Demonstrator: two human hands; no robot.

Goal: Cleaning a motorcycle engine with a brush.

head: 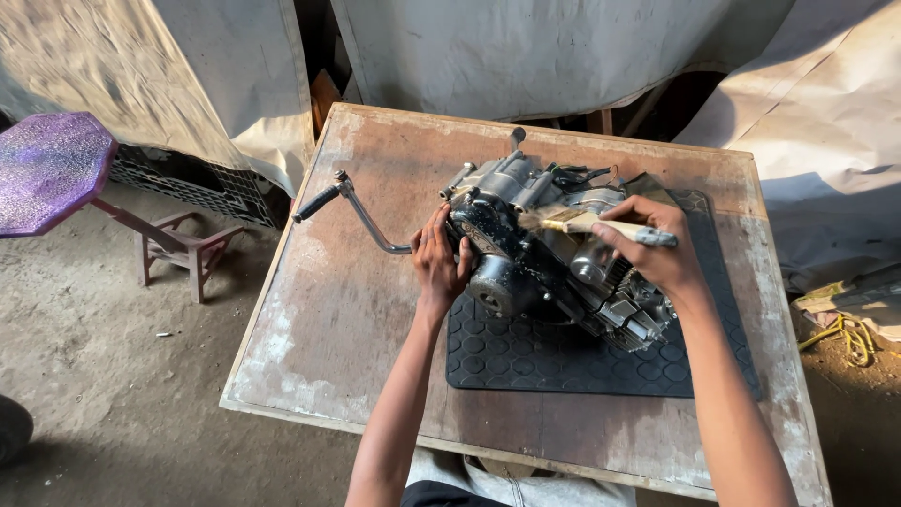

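Observation:
A grimy motorcycle engine (535,253) lies on a black rubber mat (544,361) on a worn wooden table (347,310). A bent kick-start lever (352,202) with a black rubber tip sticks out to its left. My left hand (439,263) presses flat against the engine's left side, near the round dark cover. My right hand (657,249) grips a paintbrush (587,222) with a pale handle; its bristles rest on top of the engine casing.
A purple octagonal stool (47,169) and a small wooden stool (183,249) stand on the dirt floor at left. Pale tarpaulins (526,47) hang behind the table. A black crate (188,183) sits under the left tarpaulin. Yellow cord (849,338) lies at right.

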